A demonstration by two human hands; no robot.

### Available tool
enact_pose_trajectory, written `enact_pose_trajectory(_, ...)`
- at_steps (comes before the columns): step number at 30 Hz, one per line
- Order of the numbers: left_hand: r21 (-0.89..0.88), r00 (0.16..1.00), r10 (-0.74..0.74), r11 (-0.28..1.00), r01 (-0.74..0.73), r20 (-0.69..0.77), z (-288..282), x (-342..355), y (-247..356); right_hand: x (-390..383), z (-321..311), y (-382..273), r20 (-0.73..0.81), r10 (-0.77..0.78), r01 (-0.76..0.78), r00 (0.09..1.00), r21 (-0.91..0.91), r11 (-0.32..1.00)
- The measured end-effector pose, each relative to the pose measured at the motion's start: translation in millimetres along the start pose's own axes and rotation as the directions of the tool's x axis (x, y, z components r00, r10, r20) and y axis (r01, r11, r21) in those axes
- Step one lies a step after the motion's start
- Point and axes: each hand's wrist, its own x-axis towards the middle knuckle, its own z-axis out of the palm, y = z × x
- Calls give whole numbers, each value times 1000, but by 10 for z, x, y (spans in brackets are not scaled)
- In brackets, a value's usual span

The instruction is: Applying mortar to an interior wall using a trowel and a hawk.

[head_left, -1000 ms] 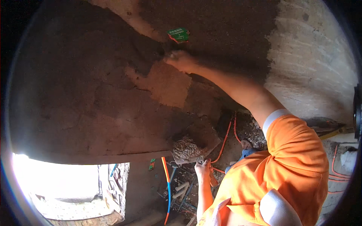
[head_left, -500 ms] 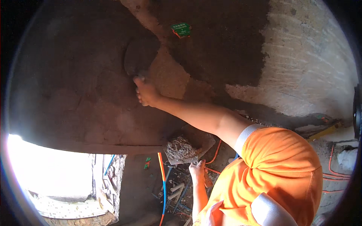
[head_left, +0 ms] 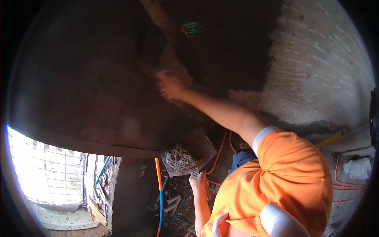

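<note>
My right hand point(head_left: 169, 85) is raised against the wall, its fingers closed round the handle of a plastering trowel. Motion and shade smear the trowel's dark blade point(head_left: 143, 47). Beside the hand, a lighter brown strip point(head_left: 175, 65) runs between areas of dark, wet-looking plaster point(head_left: 79, 87). Lower down, my left hand point(head_left: 198, 182) grips a mortar hawk point(head_left: 208, 151) from below, near its edge. A heap of grey, lumpy mortar point(head_left: 179, 160) sits on the board.
A green label point(head_left: 191, 29) sits on the dark wall, with paler, streaked wall point(head_left: 312, 59) to the right. An orange-and-blue conduit point(head_left: 160, 185) runs down beside the hawk. A bright gridded opening point(head_left: 51, 173) lies lower left, a yellow bar point(head_left: 331, 138) and orange hoses point(head_left: 337, 170) right.
My right hand has moved up and to the right with the trowel. The hawk stays low in my left hand, shifting slightly left with the view. The picture has darkened.
</note>
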Motion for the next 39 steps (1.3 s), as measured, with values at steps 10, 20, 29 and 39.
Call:
enact_pose_trajectory(10, -80, 993, -52, 996, 43, -109, 80, 50, -24, -433, 1649, -136, -218, -71, 75, 973, 11, 997)
enact_pose_trajectory(20, -71, 984, 143, 986, -152, -109, 52, -219, 152, -2350, 1631, 491, 219, 39, 76, 975, -490, 868)
enact_pose_trajectory(29, -108, 999, 33, 994, -33, 4, 192, -429, 392, -3484, 797, 477, -15, 603, -601, 798, 69, 797)
enact_pose_trajectory(39, -63, 990, 57, 997, -49, 128, 156, -670, 483, -4305, 407, 959, 107, 501, -495, 859, 423, 758)
